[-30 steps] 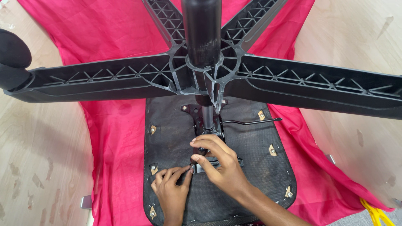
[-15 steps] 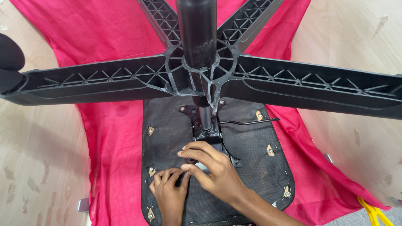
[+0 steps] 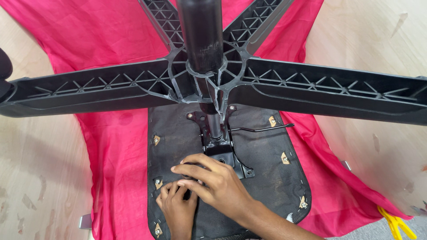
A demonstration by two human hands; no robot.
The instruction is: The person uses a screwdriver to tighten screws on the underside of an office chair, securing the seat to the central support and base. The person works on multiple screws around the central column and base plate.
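An office chair lies upside down on a red cloth. Its black star base and gas cylinder rise toward the camera. Below them is the black underside of the seat with the metal tilt mechanism and a thin lever. My right hand rests on the seat just below the mechanism, fingers curled over a small dark part. My left hand sits right under it, fingertips touching the same spot. What they pinch is hidden by the fingers.
The cloth covers a light wooden floor. A black caster shows at the left edge. A yellow tool lies at the lower right corner. Brass-coloured brackets dot the seat's rim.
Both hands have slid slightly to the left and down on the seat underside. The camera has shifted, so the base sits a little higher in view.
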